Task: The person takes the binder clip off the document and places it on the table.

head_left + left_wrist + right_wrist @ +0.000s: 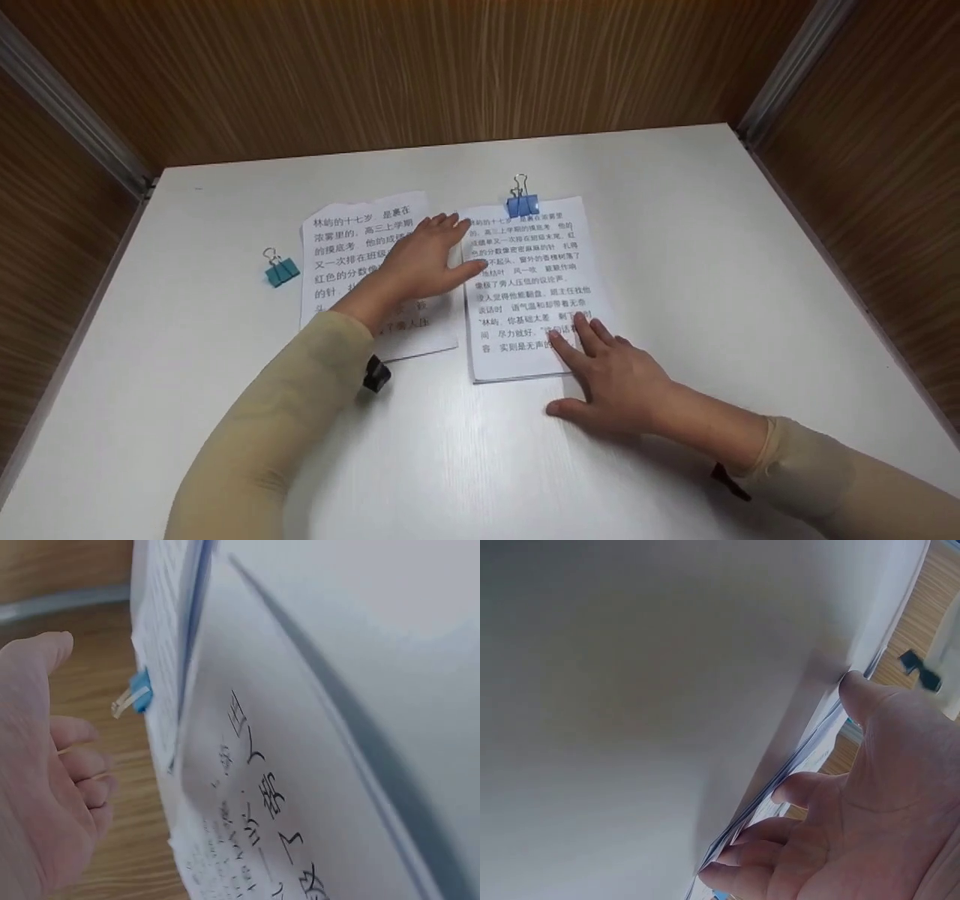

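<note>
While both hands lie flat with straight fingers on the white counter [675, 225], the right hand [615, 382] presses the blue-clipped stack of printed pages [532, 292], and the left hand [420, 262] touches its edge, resting on the unclipped printed stack [352, 247].

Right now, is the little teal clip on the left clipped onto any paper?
No, the teal clip lies by itself on the white table, left of the unclipped paper stack.

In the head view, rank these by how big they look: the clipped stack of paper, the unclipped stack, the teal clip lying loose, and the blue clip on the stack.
1. The two stacks look about equal: the clipped stack and the unclipped stack, which the left hand partly covers, so no ranking.
2. The teal clip and blue clip also look alike.
</note>
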Available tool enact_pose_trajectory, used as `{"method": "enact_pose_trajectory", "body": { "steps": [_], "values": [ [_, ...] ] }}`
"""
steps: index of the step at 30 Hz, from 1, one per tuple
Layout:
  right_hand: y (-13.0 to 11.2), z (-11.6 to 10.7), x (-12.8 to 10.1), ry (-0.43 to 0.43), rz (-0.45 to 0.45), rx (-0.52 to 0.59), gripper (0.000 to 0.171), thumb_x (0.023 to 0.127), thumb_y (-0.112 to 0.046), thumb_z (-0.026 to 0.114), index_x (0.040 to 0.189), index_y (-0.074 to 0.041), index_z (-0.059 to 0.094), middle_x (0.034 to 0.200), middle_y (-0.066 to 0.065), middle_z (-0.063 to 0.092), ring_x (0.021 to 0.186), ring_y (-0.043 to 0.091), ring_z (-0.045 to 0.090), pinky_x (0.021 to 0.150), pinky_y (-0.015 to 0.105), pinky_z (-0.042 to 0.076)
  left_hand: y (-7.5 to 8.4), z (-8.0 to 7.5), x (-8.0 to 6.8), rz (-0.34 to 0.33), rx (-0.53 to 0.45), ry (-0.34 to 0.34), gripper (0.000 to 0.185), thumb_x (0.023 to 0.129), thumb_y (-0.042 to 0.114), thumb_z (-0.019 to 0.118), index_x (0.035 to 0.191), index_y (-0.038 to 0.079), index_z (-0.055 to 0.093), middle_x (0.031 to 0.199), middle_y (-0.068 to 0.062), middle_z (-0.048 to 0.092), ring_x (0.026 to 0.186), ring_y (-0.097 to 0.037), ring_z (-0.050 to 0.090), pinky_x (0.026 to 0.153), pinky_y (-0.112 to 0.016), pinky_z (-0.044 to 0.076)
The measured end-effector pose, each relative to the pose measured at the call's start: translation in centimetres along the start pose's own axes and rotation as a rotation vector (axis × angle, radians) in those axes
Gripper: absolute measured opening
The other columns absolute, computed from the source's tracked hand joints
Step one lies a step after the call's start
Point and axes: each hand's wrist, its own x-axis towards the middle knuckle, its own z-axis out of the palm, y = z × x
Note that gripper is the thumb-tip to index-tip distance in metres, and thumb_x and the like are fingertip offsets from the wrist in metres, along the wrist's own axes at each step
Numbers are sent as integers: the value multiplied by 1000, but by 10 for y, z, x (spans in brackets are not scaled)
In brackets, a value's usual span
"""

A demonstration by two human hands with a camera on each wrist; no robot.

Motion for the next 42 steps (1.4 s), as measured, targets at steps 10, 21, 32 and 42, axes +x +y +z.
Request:
{"method": "enact_pose_trajectory", "body": {
  "steps": [10, 21, 32, 42],
  "values": [
    [-3, 0, -1, 34, -23, -1, 96, 94, -71, 64, 166, -13, 38, 167, 32, 28, 153, 51, 31, 116, 65, 40, -22, 18, 34, -132, -39, -3, 98, 97, 74, 50, 172, 18, 20, 176, -15, 16, 163, -34, 6, 131, -51, 12],
    [-4, 0, 0, -2, 1, 5, 98, 94, -74, 61, 168, -16, 34, 170, 29, 24, 155, 49, 27, 117, 66, 37, -19, 21, 37, -117, -45, -62, 98, 97, 74, 52, 172, 24, 17, 177, -15, 9, 164, -32, -1, 131, -52, 6],
    [-2, 0, 0, -10, 7, -1, 98, 95, -74, 61, 168, -15, 34, 170, 29, 23, 156, 49, 27, 118, 65, 37, -13, 21, 39, -148, -275, -32, 95, 96, 67, 63, 172, 32, 18, 177, -8, 19, 163, -26, 10, 131, -46, 10],
    [-1, 0, 0, -5, 11, -1, 97, 95, -74, 61, 168, -16, 35, 170, 29, 24, 156, 48, 28, 118, 64, 38, -11, 19, 56, -69, -702, 41, 72, 104, 20, 70, 167, 18, 36, 155, -3, 58, 138, -10, 55, 119, -26, 37]
  ]
}}
